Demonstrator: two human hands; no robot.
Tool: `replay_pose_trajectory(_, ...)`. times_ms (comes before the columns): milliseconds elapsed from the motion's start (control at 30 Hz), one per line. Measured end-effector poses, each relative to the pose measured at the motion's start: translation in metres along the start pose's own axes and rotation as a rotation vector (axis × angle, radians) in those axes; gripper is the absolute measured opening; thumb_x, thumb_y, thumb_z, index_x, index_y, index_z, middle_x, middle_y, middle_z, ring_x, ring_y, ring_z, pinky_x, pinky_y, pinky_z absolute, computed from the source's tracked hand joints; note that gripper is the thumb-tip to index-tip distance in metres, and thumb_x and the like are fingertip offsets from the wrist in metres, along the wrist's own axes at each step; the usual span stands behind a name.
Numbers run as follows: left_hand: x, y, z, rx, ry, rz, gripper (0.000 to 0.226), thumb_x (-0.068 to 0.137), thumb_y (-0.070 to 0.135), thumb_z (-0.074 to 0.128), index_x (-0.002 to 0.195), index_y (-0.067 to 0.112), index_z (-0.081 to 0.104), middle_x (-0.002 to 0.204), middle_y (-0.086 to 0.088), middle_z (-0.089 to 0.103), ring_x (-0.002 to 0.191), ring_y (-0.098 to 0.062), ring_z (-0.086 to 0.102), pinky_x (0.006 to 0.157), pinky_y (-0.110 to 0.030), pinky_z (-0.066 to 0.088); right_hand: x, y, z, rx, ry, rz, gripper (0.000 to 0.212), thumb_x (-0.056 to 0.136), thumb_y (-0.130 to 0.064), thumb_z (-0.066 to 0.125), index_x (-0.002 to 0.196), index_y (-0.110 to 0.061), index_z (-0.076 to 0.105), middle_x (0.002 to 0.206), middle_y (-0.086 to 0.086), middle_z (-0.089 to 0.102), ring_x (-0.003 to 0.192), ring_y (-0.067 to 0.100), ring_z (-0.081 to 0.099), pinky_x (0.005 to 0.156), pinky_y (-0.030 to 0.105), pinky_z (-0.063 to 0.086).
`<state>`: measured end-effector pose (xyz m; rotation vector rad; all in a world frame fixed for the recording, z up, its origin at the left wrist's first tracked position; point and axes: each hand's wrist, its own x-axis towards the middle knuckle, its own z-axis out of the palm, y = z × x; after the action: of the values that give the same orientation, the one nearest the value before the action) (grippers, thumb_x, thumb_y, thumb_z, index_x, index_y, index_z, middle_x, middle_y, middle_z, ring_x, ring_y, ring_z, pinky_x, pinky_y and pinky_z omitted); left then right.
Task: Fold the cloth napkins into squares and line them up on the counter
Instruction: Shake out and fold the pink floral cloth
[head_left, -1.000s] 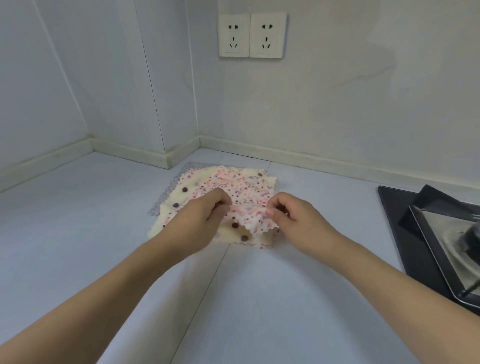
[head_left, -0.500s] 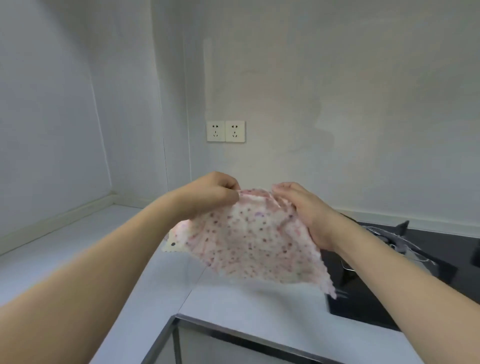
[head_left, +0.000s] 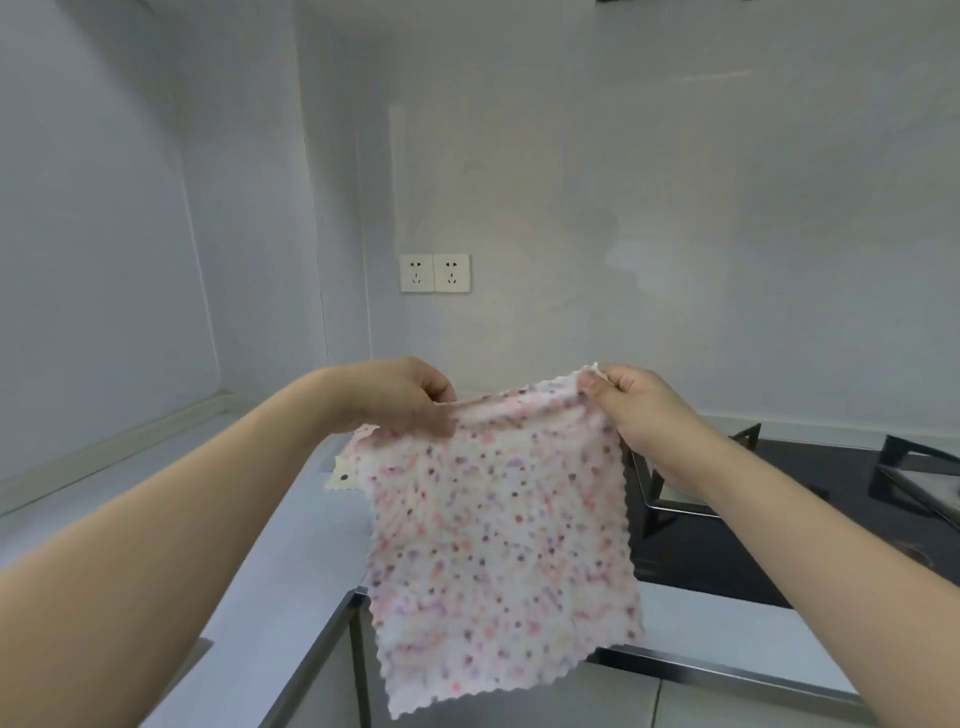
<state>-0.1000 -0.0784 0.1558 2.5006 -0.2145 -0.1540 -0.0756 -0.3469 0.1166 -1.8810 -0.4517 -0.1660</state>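
A speckled pink napkin (head_left: 498, 561) is held up in the air above the tabletop (head_left: 291, 545), hanging unfolded with its scalloped lower edge free. Its top edge is pinched at 10 o'clock by the left hand (head_left: 395, 395) and at 2 o'clock by the right hand (head_left: 639, 410) — each grip is closed on the cloth. A cream dotted napkin (head_left: 343, 475) is glimpsed on the tabletop behind, at 9 o'clock of the held one. At 3 o'clock lies a black stove (head_left: 779, 551); two wall sockets (head_left: 435, 273) are seen at 12 o'clock.
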Motion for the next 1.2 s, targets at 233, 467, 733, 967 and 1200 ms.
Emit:
replay_pose_trajectory(233,0.078,-0.070,0.036,0.054,0.120,-0.060,0.009,0.085,0.020,0.065,0.078,0.014,0.063,0.068,0.002,0.059,0.058,-0.014,0.052,0.051,-0.024,0.042,0.060,0.083,0.022,-0.034,0.178,0.035,0.022,0.095,-0.012,0.056,0.082,-0.022,0.070,0.088,-0.007,0.069,0.084,0.010,0.062,0.075,0.023,0.047)
replay_pose_trajectory(467,0.138,-0.104,0.061,0.125,0.367,0.005,0.015,0.093,0.018,0.055,0.085,0.021,0.067,0.090,0.002,0.068,0.080,-0.018,0.061,0.068,-0.029,0.048,0.101,0.132,0.037,-0.285,0.194,-0.013,0.024,0.093,-0.007,0.053,0.088,-0.024,0.069,0.089,-0.016,0.064,0.080,-0.007,0.055,0.059,0.001,0.038)
replay_pose_trajectory(733,0.080,-0.139,0.130,0.409,0.321,0.324,0.024,0.093,0.017,0.049,0.102,0.022,0.071,0.099,0.006,0.062,0.087,-0.014,0.058,0.078,-0.031,0.049,0.025,0.168,0.053,-0.595,0.013,0.110,0.029,0.086,-0.003,0.048,0.081,-0.026,0.066,0.089,-0.004,0.068,0.080,0.018,0.063,0.072,0.031,0.051)
replay_pose_trajectory(967,0.062,-0.181,0.167,0.210,0.367,0.303,0.024,0.086,0.022,0.056,0.105,0.025,0.070,0.102,0.016,0.059,0.096,-0.008,0.052,0.084,-0.022,0.045,-0.013,0.193,0.079,-0.797,-0.035,-0.029,0.023,0.089,-0.018,0.049,0.104,-0.022,0.066,0.113,-0.008,0.061,0.099,0.013,0.054,0.083,0.028,0.043)
replay_pose_trajectory(1200,0.076,-0.188,0.156,0.328,0.337,0.407,0.017,0.099,0.024,0.047,0.095,0.020,0.063,0.091,0.007,0.058,0.083,-0.013,0.051,0.077,-0.030,0.045,-0.004,0.196,0.080,-0.860,-0.094,0.028,0.029,0.080,-0.034,0.053,0.108,-0.036,0.057,0.115,-0.019,0.051,0.112,0.010,0.044,0.095,0.033,0.034)
